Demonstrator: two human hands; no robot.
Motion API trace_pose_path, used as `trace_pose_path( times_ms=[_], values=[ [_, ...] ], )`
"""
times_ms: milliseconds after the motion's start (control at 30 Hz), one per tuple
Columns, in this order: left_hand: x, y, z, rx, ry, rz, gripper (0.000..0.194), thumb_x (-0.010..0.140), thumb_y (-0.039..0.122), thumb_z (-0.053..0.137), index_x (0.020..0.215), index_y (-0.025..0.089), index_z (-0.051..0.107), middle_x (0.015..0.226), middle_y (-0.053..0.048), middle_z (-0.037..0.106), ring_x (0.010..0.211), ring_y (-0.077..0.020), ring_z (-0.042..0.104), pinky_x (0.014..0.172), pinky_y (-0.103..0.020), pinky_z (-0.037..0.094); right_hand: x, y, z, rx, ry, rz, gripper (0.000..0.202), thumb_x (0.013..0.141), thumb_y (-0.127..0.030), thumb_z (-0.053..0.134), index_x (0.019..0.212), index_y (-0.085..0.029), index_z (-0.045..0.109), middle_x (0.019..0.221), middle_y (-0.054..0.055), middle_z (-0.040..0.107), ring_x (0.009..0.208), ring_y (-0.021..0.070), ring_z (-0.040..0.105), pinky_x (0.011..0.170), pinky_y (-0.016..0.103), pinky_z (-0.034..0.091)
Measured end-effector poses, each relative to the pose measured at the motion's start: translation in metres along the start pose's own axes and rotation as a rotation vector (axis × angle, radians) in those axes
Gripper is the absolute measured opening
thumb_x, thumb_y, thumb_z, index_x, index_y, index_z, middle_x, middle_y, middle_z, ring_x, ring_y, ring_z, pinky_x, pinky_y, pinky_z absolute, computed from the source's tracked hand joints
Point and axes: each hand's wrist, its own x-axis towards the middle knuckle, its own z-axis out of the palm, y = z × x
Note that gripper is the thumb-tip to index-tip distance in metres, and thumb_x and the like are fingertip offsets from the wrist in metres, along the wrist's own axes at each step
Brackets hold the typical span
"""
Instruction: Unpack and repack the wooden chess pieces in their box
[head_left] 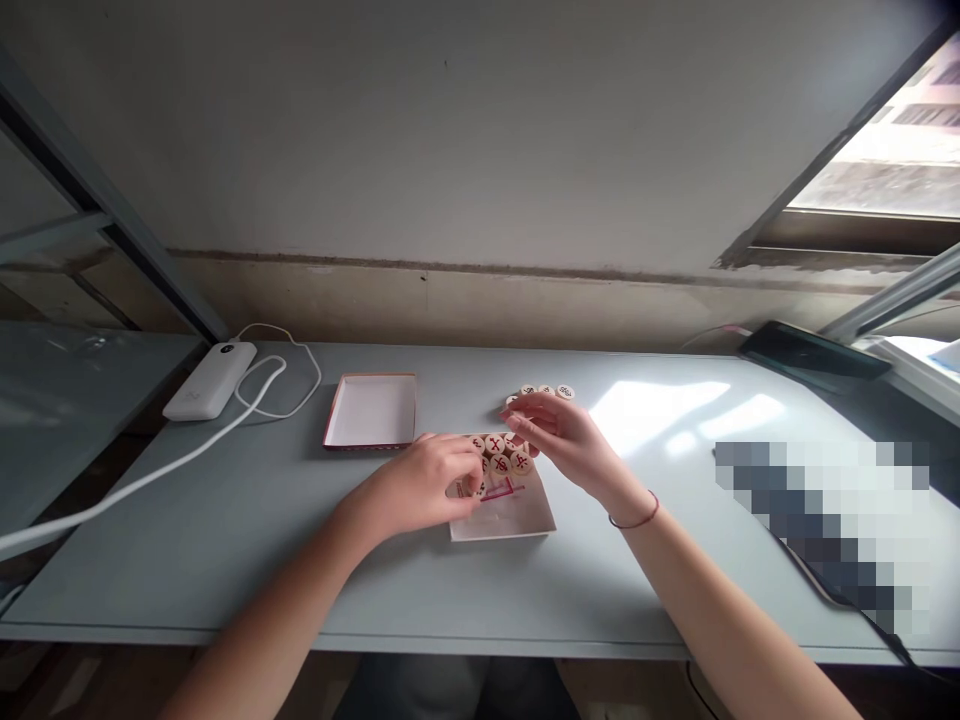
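Observation:
A shallow white box [517,515] lies at the middle of the desk. Its far part holds several round wooden pieces [501,464] with red characters. My left hand [439,480] is over the box's left side, fingers curled round a round piece [480,489] at the near left of the rows. Over the box's far right corner is my right hand [559,435], thumb and fingers bent close together; whatever is between them is too small to make out. Just beyond it, several round pieces with dark characters [546,391] rest on the desk, partly hidden by that hand.
An open box lid [372,411] lies left of the box. A white power bank [211,381] with a white cable [172,467] is at the far left. A dark phone-like object [814,350] and a blurred-out item [825,540] are on the right.

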Motion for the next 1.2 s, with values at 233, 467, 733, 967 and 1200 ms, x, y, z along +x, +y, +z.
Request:
trace_pose_path(
  times_ms=[233, 467, 733, 967, 1200],
  values=[
    [-0.003, -0.003, 0.006, 0.226, -0.049, 0.050, 0.012, 0.076, 0.011, 0.061, 0.068, 0.020, 0.061, 0.086, 0.000, 0.064, 0.090, -0.0187, 0.056, 0.082, -0.033, 0.040, -0.010, -0.001, -0.001, -0.084, -0.107, -0.098, 0.023, 0.083, -0.037, 0.060, 0.099, -0.020, 0.062, 0.105, 0.008, 0.061, 0.081, 0.0148, 0.063, 0.070, 0.032, 0.059],
    [-0.003, -0.016, -0.006, 0.182, 0.154, -0.059, 0.009, 0.083, 0.018, 0.052, 0.080, 0.021, 0.060, 0.084, 0.000, 0.061, 0.080, -0.0164, 0.057, 0.076, -0.030, 0.045, -0.027, -0.008, 0.021, -0.464, -0.278, -0.391, 0.023, 0.084, -0.017, 0.054, 0.105, -0.021, 0.061, 0.102, 0.007, 0.063, 0.081, 0.0157, 0.060, 0.074, 0.033, 0.054],
    [-0.002, -0.024, -0.008, 0.185, 0.264, -0.134, 0.015, 0.087, 0.022, 0.046, 0.080, 0.020, 0.059, 0.082, 0.000, 0.061, 0.075, -0.0155, 0.058, 0.070, -0.028, 0.047, -0.022, 0.009, 0.039, -0.800, -0.305, -0.693, 0.012, 0.086, -0.017, 0.054, 0.089, -0.022, 0.064, 0.098, 0.006, 0.065, 0.089, 0.0192, 0.055, 0.082, 0.035, 0.047],
    [-0.001, -0.024, -0.007, 0.178, 0.246, -0.145, 0.016, 0.088, 0.022, 0.046, 0.081, 0.020, 0.061, 0.083, 0.000, 0.062, 0.076, -0.0154, 0.059, 0.071, -0.028, 0.047, -0.022, 0.010, 0.043, -0.825, -0.291, -0.727, 0.013, 0.089, -0.020, 0.052, 0.092, -0.022, 0.064, 0.094, 0.007, 0.065, 0.083, 0.0182, 0.054, 0.079, 0.034, 0.046],
    [-0.001, -0.026, -0.007, 0.190, 0.243, -0.136, 0.015, 0.087, 0.018, 0.047, 0.084, 0.020, 0.062, 0.084, 0.000, 0.063, 0.075, -0.0146, 0.060, 0.071, -0.028, 0.047, 0.021, 0.004, -0.001, -0.811, 0.080, -0.241, 0.028, 0.092, -0.034, 0.045, 0.106, -0.018, 0.063, 0.106, 0.010, 0.064, 0.069, 0.0157, 0.060, 0.066, 0.031, 0.047]
  ],
)
